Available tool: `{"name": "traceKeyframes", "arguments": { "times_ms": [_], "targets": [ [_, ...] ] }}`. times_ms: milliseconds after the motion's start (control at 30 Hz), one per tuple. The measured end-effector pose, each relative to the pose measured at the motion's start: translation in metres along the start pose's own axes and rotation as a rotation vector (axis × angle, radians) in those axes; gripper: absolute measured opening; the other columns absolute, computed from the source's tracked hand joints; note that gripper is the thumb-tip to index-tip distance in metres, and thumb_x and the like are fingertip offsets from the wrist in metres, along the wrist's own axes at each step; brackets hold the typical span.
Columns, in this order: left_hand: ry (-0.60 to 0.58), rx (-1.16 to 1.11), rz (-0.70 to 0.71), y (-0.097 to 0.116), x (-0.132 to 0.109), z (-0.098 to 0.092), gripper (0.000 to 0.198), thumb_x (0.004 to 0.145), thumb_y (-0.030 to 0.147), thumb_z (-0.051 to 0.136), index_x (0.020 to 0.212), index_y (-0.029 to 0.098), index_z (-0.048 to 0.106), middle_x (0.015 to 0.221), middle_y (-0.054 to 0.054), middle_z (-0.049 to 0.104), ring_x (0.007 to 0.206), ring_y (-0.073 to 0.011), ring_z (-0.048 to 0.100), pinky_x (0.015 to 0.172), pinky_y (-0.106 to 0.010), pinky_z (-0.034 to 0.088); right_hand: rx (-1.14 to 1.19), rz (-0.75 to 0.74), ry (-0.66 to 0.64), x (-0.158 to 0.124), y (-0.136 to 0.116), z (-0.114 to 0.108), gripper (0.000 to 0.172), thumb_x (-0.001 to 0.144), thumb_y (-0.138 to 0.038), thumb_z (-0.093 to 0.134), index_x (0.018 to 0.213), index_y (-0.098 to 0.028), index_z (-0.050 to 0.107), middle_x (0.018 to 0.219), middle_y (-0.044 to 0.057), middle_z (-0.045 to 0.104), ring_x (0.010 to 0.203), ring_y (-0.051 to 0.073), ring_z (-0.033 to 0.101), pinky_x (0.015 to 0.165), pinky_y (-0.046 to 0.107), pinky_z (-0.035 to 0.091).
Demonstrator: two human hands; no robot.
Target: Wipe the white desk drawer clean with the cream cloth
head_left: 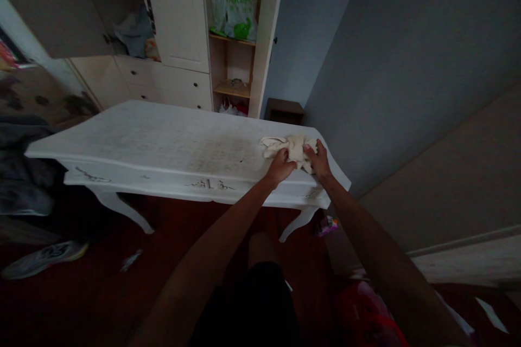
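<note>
A crumpled cream cloth [290,147] lies on the right end of a white table [142,141]. My left hand [280,166] is closed on the cloth's near left side. My right hand [317,160] grips its right side, fingers curled over the fabric. Both forearms reach up from the bottom of the view. A dusty grey patch shows on the tabletop just left of the cloth.
A cream wardrobe [179,21] stands behind the table, with plastic bags [232,2] on its open shelves. A grey wall [399,65] runs along the right. A shoe [44,257] lies on the dark red floor at left. Dark clothing [20,162] is piled at far left.
</note>
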State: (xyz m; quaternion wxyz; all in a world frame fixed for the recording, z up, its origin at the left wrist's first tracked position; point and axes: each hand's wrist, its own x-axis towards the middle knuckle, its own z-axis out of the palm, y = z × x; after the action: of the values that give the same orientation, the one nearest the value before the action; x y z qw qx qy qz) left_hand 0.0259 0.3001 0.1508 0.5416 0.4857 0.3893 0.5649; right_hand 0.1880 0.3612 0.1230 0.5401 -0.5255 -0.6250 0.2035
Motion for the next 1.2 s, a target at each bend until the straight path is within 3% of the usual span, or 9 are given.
{"name": "traceKeyframes", "arguments": {
  "times_ms": [100, 167, 333, 433, 500, 633, 833, 1000, 1200],
  "targets": [
    [0.105, -0.067, -0.062, 0.003, -0.012, -0.015, 0.041, 0.061, 0.002, 0.059, 0.099, 0.017, 0.063, 0.108, -0.008, 0.07, 0.099, -0.0198, 0.066, 0.084, -0.031, 0.052, -0.133, 0.014, 0.034, 0.0, 0.002, 0.001, 0.1, 0.068, -0.081, 0.061, 0.145, -0.019, 0.041, 0.15, 0.018, 0.035, 0.141, 0.034, 0.033, 0.116, 0.05, 0.031],
    [0.22, -0.079, -0.065, 0.008, -0.028, -0.029, 0.03, 0.065, 0.009, 0.062, 0.094, 0.018, 0.064, 0.105, -0.008, 0.069, 0.09, -0.0194, 0.066, 0.069, -0.028, 0.054, -0.152, 0.005, 0.029, -0.001, 0.002, 0.001, 0.1, 0.069, -0.081, 0.06, 0.146, -0.021, 0.04, 0.152, 0.017, 0.03, 0.142, 0.033, 0.031, 0.117, 0.051, 0.029],
    [0.355, -0.21, 0.02, 0.008, -0.085, -0.065, 0.014, 0.07, 0.028, 0.066, 0.077, 0.016, 0.065, 0.069, 0.0, 0.063, 0.052, -0.0085, 0.054, 0.046, -0.018, 0.04, -0.142, 0.002, 0.028, -0.002, 0.001, 0.001, 0.093, 0.073, -0.079, 0.058, 0.143, -0.019, 0.044, 0.144, 0.018, 0.043, 0.136, 0.033, 0.039, 0.117, 0.051, 0.028],
    [0.463, -0.211, -0.023, -0.014, -0.117, -0.081, 0.019, 0.07, 0.035, 0.069, 0.074, 0.016, 0.065, 0.059, 0.005, 0.054, 0.04, -0.0032, 0.039, 0.039, -0.016, 0.028, -0.105, 0.013, 0.041, -0.003, 0.0, 0.001, 0.085, 0.075, -0.078, 0.056, 0.138, -0.02, 0.048, 0.138, 0.016, 0.05, 0.129, 0.031, 0.046, 0.113, 0.051, 0.033],
    [0.451, -0.217, -0.144, -0.035, -0.129, -0.088, 0.025, 0.07, 0.039, 0.069, 0.076, 0.015, 0.066, 0.058, 0.005, 0.054, 0.038, -0.0039, 0.038, 0.037, -0.017, 0.025, -0.084, 0.018, 0.045, -0.003, -0.002, 0.0, 0.08, 0.077, -0.077, 0.055, 0.133, -0.02, 0.052, 0.134, 0.015, 0.054, 0.123, 0.03, 0.05, 0.11, 0.05, 0.036],
    [0.287, -0.319, -0.531, -0.069, -0.123, -0.09, 0.031, 0.08, 0.044, 0.061, 0.083, 0.014, 0.065, 0.07, -0.005, 0.067, 0.045, -0.0108, 0.054, 0.042, -0.022, 0.04, -0.053, -0.024, 0.035, -0.002, -0.003, -0.001, 0.069, 0.08, -0.075, 0.055, 0.123, -0.021, 0.058, 0.125, 0.014, 0.06, 0.116, 0.028, 0.054, 0.107, 0.048, 0.039],
    [0.14, -0.383, -0.783, -0.077, -0.088, -0.072, 0.041, 0.092, 0.051, 0.047, 0.089, 0.013, 0.063, 0.077, -0.009, 0.069, 0.057, -0.0159, 0.061, 0.06, -0.028, 0.051, -0.006, 0.0, 0.062, 0.001, 0.002, -0.001, 0.068, 0.078, -0.075, 0.055, 0.12, -0.022, 0.059, 0.123, 0.011, 0.061, 0.117, 0.028, 0.054, 0.108, 0.048, 0.038],
    [0.076, -0.495, -0.775, -0.069, -0.077, -0.059, 0.039, 0.095, 0.042, 0.04, 0.087, 0.012, 0.064, 0.078, -0.01, 0.07, 0.06, -0.0167, 0.063, 0.062, -0.028, 0.053, 0.054, 0.009, 0.085, 0.0, 0.001, 0.0, 0.06, 0.082, -0.074, 0.05, 0.109, -0.021, 0.062, 0.116, 0.009, 0.064, 0.11, 0.026, 0.057, 0.103, 0.046, 0.042],
    [0.167, -0.563, -0.761, -0.069, -0.081, -0.055, 0.031, 0.094, 0.034, 0.045, 0.082, 0.012, 0.064, 0.069, -0.008, 0.066, 0.062, -0.0155, 0.065, 0.065, -0.025, 0.055, 0.07, 0.016, 0.09, 0.005, 0.009, 0.0, 0.06, 0.082, -0.074, 0.051, 0.108, -0.021, 0.061, 0.109, 0.007, 0.065, 0.105, 0.025, 0.059, 0.097, 0.043, 0.045]
  ]
}}
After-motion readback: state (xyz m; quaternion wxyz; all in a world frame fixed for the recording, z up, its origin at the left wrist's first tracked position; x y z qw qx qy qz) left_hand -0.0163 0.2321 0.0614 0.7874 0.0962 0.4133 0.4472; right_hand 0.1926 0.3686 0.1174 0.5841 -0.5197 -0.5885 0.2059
